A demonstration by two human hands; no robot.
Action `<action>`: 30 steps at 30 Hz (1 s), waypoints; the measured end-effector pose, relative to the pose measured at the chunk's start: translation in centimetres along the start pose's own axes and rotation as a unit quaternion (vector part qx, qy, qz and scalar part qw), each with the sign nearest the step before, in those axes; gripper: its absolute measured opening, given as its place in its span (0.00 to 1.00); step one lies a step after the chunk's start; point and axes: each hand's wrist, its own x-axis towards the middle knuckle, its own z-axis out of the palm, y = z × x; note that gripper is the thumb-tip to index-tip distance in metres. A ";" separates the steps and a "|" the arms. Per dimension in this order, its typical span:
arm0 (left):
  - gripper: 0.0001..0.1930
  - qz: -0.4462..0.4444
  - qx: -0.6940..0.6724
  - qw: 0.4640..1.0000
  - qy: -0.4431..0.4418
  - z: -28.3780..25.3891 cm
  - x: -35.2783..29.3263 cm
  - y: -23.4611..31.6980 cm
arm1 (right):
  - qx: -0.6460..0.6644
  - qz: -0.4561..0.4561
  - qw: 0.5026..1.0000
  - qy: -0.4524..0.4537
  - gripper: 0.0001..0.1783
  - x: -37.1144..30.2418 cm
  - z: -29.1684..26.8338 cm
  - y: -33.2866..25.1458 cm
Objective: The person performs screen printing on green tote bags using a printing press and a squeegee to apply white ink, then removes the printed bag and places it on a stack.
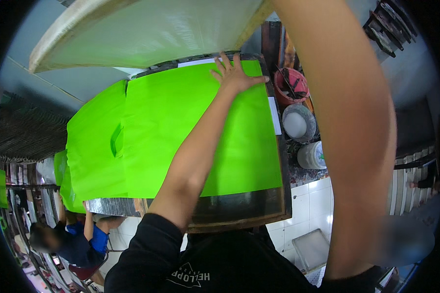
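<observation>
My left hand (233, 77) lies flat with spread fingers on the far right part of a bright green fabric sheet (181, 122). Its thumb reaches the sheet's right edge. The sheet rests on a dark wood-edged board (244, 210). Another green piece (95, 156), with a slit-like opening, adjoins it on the left. Beyond the board, a large mesh screen in a frame (156, 34) is tilted up. My right arm (352, 122) stretches up past the top of the view close to that screen; its hand is out of sight.
Right of the board stand a red bucket (292, 85), a grey tub with white contents (298, 123) and a white container (312, 156). A seated co-worker (78, 244) at the lower left reaches toward the green pieces. A pale tray (311, 250) sits on the tiled floor.
</observation>
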 end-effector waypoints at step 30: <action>0.15 -0.262 -0.573 0.770 -0.101 -8.4 -37.8 -15.8 | 0.095 0.026 0.961 -0.258 0.12 -32.0 12.3 -13.7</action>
